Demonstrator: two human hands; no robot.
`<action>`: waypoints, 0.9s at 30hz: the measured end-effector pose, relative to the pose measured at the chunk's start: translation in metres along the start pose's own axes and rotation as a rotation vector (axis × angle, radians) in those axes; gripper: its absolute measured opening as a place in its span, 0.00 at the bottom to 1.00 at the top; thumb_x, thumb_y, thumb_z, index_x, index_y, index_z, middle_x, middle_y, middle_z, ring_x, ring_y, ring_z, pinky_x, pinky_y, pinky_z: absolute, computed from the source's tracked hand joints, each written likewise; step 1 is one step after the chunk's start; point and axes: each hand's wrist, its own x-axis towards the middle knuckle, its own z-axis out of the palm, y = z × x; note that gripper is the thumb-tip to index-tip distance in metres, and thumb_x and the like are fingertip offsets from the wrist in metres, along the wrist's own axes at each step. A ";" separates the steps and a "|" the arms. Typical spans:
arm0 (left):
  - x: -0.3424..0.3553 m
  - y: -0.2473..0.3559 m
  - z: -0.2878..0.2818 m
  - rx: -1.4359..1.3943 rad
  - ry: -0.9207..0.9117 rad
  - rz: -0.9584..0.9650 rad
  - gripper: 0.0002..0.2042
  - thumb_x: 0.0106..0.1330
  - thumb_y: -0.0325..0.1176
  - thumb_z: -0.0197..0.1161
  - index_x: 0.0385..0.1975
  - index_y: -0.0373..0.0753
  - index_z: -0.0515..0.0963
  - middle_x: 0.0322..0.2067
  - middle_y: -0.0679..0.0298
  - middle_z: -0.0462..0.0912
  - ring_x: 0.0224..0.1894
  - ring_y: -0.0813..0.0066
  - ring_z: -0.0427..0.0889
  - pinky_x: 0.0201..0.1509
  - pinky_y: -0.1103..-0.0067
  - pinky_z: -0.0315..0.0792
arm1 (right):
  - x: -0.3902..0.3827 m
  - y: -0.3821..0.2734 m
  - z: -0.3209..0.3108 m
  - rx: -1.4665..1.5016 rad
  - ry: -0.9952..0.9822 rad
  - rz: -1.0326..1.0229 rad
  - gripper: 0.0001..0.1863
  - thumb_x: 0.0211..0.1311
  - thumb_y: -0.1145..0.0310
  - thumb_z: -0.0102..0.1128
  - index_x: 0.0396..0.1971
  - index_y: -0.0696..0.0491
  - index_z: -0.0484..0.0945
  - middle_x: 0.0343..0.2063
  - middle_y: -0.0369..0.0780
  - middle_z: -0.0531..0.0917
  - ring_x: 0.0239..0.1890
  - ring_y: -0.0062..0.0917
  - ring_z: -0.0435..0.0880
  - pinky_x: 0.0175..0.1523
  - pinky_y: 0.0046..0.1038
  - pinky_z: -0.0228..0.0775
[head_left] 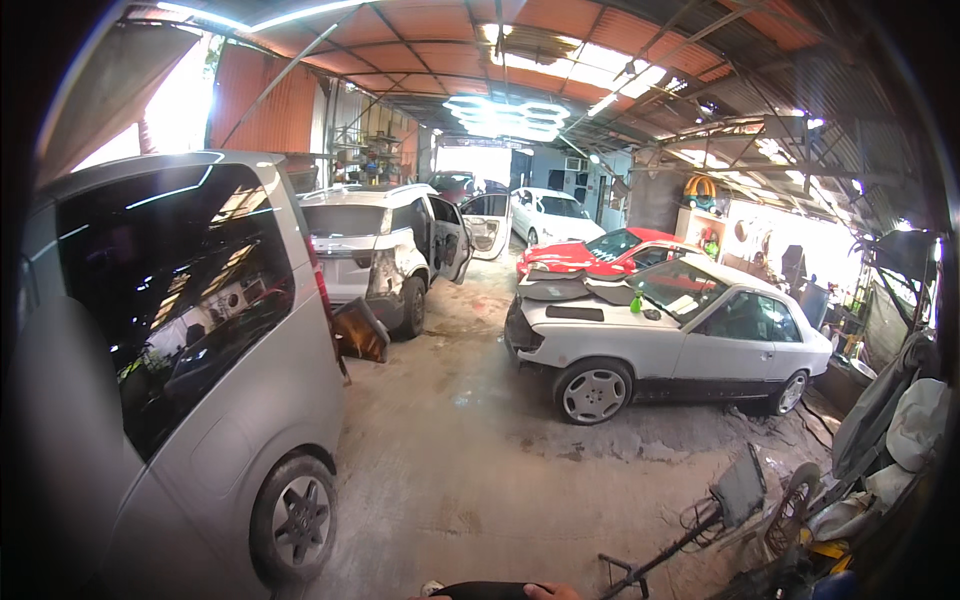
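At the bottom edge, my right hand (550, 592) rests against the right end of a dark object (490, 590), apparently gripping it; most of the object is out of frame. My left hand (418, 596) barely shows at the object's left end, with its fingers too cut off to read. What the object is, I cannot make out.
A silver van (180, 400) stands close on my left, a damaged SUV (350, 260) with open doors beyond. A white coupe (720, 350), red car (555, 258) and white car (560, 225) line the right. A stand (680, 530) and piled clutter (900, 430) are at lower right.
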 end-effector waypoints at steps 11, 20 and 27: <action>0.375 -0.022 -0.172 0.139 -0.287 0.368 0.09 0.53 0.32 0.63 0.30 0.34 0.81 0.30 0.44 0.84 0.35 0.49 0.84 0.39 0.61 0.74 | 0.255 -0.144 -0.052 -0.042 0.363 0.187 0.31 0.76 0.43 0.47 0.61 0.54 0.78 0.54 0.55 0.83 0.60 0.44 0.80 0.66 0.40 0.67; 0.650 -0.080 -0.258 0.120 -0.277 0.302 0.09 0.55 0.31 0.63 0.32 0.35 0.82 0.32 0.43 0.85 0.35 0.48 0.86 0.40 0.59 0.76 | 0.557 -0.158 -0.090 -0.008 0.397 0.166 0.33 0.75 0.41 0.49 0.63 0.53 0.78 0.53 0.54 0.85 0.59 0.43 0.82 0.63 0.39 0.70; 0.842 -0.089 -0.358 0.179 -0.152 0.107 0.10 0.54 0.33 0.62 0.34 0.36 0.81 0.32 0.43 0.84 0.37 0.46 0.85 0.42 0.59 0.76 | 0.820 -0.244 -0.144 0.122 0.180 -0.095 0.26 0.76 0.49 0.50 0.53 0.58 0.82 0.45 0.50 0.87 0.49 0.35 0.84 0.58 0.37 0.72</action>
